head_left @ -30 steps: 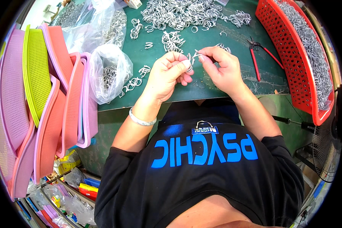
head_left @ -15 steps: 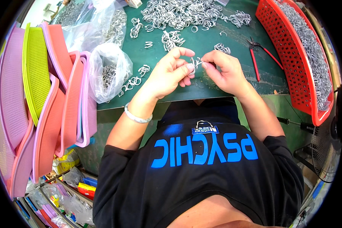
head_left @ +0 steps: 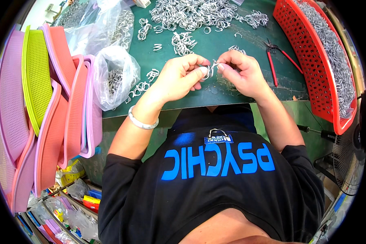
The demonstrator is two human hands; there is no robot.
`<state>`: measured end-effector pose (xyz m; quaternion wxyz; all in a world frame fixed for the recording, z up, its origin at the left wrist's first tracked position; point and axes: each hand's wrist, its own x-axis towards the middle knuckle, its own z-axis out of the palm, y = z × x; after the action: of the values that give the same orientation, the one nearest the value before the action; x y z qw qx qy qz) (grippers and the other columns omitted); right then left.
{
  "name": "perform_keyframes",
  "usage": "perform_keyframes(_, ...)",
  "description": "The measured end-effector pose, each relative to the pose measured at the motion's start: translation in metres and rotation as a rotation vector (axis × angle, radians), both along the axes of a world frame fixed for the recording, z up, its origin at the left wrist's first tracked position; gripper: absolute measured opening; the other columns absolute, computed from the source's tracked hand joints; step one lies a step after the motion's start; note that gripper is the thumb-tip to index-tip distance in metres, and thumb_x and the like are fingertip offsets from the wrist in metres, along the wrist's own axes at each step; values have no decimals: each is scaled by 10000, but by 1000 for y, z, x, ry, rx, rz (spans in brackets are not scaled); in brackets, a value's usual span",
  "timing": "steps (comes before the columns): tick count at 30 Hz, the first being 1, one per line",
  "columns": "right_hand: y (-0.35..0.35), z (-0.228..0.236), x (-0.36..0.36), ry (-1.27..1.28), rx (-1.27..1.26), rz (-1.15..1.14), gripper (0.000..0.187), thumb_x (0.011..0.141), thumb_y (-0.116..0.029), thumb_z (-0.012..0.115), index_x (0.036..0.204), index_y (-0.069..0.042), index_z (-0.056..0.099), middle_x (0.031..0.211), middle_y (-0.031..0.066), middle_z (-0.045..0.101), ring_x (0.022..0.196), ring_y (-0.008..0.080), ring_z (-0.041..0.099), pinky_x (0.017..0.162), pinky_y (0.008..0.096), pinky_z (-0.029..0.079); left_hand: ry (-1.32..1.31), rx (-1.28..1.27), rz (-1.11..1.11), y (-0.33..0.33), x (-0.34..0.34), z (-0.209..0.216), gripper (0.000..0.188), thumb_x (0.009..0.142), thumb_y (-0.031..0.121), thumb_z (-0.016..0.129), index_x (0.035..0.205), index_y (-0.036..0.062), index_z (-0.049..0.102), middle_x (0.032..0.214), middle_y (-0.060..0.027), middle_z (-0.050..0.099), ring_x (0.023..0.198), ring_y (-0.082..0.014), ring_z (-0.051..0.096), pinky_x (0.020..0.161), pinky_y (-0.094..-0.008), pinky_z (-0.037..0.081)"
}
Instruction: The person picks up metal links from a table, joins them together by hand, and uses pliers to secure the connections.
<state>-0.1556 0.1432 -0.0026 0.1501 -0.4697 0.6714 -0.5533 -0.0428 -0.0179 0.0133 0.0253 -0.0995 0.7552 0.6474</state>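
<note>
Metal ring (head_left: 210, 70) pinched between left hand (head_left: 182, 77), right hand (head_left: 242, 73).

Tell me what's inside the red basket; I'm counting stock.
The red basket holds a heap of small grey metal clips. Its floor and whatever lies beneath the heap are covered.

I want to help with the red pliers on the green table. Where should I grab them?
Probably take the pliers by the two thin red handles, coming from the near side. The handles point towards the person and spread apart, with bare table around them, while the dark metal jaws lie at the far end, close to the red basket.
</note>
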Motion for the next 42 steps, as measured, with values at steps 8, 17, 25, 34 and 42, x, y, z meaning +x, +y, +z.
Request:
perform_keyframes(8,3,-4,2,425,-93,2,102,731,-25,602,822,-24,555,705,88,555,629,227,567,557,289,453,-78,247,26,-4,-5,-1,177,845,130,520,944,-12,558,687,-53,575,535,-91,544,467,-197,437)
perform_keyframes(17,3,-5,-3,949,-188,34,174,681,-22,600,842,-8,535,782,92,553,660,244,549,570,309,467,-165,556,51,-17,-5,-7,192,862,168,508,963,16,567,657,-25,547,498,-77,513,438,-169,397)
perform_keyframes(25,-4,-24,-4,791,73,68,135,707,-74,588,831,-30,555,750,79,543,682,247,540,586,332,450,61,671,119,-15,4,-10,239,875,159,498,1070,21,512,746,-49,549,588,-100,521,542,-210,445)
perform_keyframes(34,-12,3,15,-292,-1,74,296,804,-150,622,1007,49,539,828,39,576,685,37,511,625,194,449,263,415,194,5,13,-8,196,851,78,524,1036,14,533,823,-50,582,686,-104,566,590,-207,462)
perform_keyframes(42,-13,3,22,-478,-88,153,268,800,-49,588,1040,42,508,857,33,566,749,60,527,678,194,453,415,148,219,14,17,-15,438,794,-27,564,1199,1,400,906,-66,578,782,-86,532,669,-199,431)
